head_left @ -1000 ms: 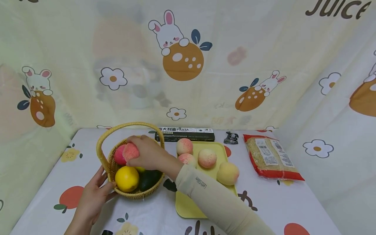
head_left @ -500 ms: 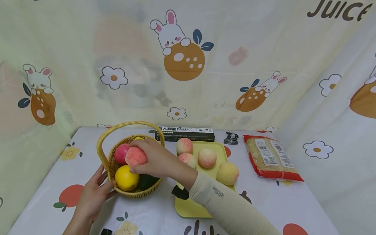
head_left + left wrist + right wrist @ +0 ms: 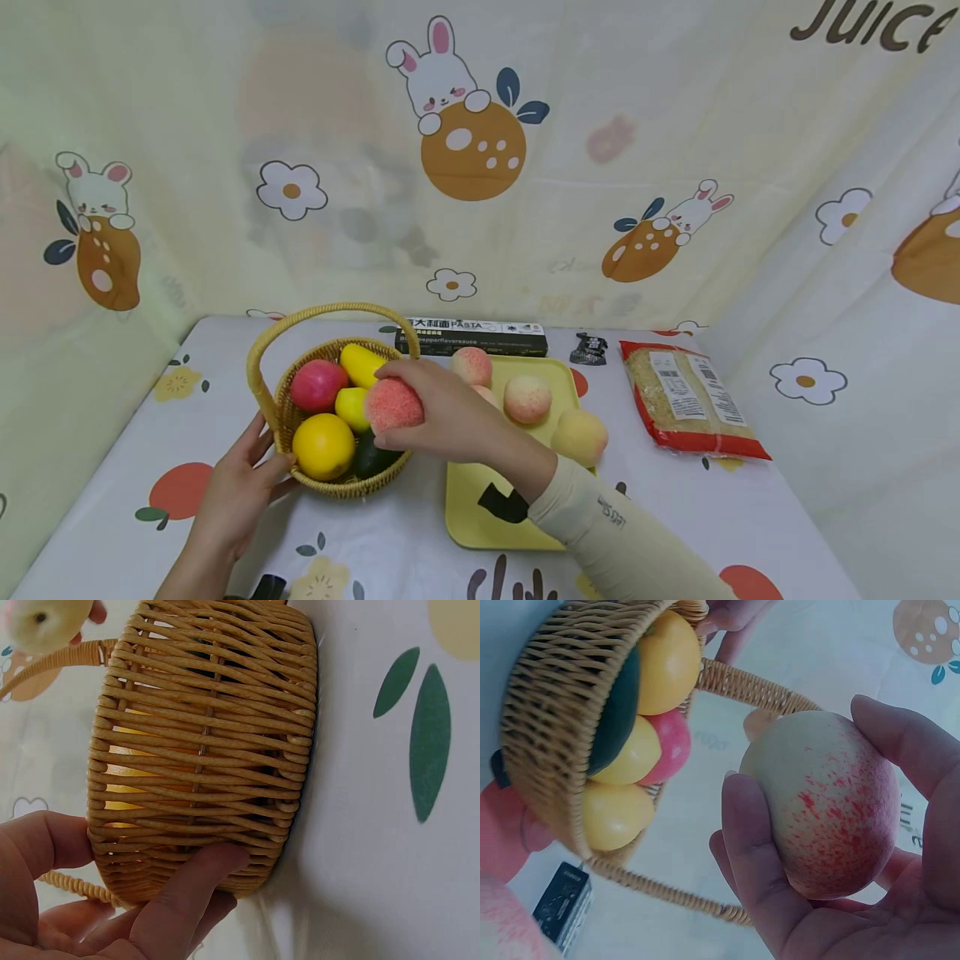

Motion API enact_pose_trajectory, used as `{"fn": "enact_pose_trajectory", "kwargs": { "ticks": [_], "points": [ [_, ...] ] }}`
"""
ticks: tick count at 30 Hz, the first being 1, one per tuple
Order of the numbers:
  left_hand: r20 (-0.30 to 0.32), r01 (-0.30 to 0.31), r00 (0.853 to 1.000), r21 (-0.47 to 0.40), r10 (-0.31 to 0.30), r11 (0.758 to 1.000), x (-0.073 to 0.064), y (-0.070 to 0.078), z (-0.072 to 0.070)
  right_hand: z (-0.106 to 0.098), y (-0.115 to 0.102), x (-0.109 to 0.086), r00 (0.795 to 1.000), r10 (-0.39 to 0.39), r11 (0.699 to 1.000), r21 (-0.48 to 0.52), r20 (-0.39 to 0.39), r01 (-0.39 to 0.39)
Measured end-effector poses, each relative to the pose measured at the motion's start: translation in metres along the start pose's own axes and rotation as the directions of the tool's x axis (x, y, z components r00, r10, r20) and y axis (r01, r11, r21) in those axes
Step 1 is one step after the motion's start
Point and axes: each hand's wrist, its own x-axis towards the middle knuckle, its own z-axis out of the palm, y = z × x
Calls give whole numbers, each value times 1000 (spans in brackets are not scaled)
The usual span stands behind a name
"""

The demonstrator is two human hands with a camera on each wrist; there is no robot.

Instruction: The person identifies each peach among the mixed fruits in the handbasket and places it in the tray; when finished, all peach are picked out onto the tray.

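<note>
A peach (image 3: pixel 393 404) with red-speckled skin is gripped between the thumb and fingers of my right hand (image 3: pixel 453 412), above the basket's right side. The right wrist view shows the same peach (image 3: pixel 829 806) close up, its pale side visible. My left hand (image 3: pixel 238 492) holds the wicker basket (image 3: pixel 341 492) low on its left side; in the left wrist view its fingers (image 3: pixel 191 892) press on the weave. Inside the basket lie a pink round fruit (image 3: pixel 318 386), a long yellow fruit (image 3: pixel 362 365), a lemon-like fruit (image 3: pixel 352 408), an orange-yellow fruit (image 3: pixel 323 447) and a dark green fruit (image 3: pixel 373 458).
Right of the basket, a yellow tray (image 3: pixel 468 517) bears several peaches (image 3: pixel 528 398), one partly behind my right hand. A pasta box (image 3: pixel 480 340) lies at the back, beside a small black packet (image 3: pixel 588 349). A red-edged bag (image 3: pixel 690 400) lies far right.
My right hand has moved right with the peach, from over the basket's middle to its right edge. More of the fruit inside now shows. The left hand stays on the basket.
</note>
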Motion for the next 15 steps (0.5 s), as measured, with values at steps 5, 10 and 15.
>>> {"fn": "enact_pose_trajectory", "kwargs": {
  "ticks": [5, 10, 15],
  "points": [
    [1, -7, 1000, -2, 7, 1000, 0, 1, 1, -6, 11, -14, 1000, 7, 1000, 29, -27, -6],
    [-1, -12, 1000, -11, 12, 1000, -1, 0, 1, -8, 24, -28, 998, 11, 999, 49, -63, -8],
    [-10, -5, 1000, -2, 5, 1000, -1, 1, 1, -9, 34, -44, 996, 40, 996, 85, -78, -33]
  ]
}}
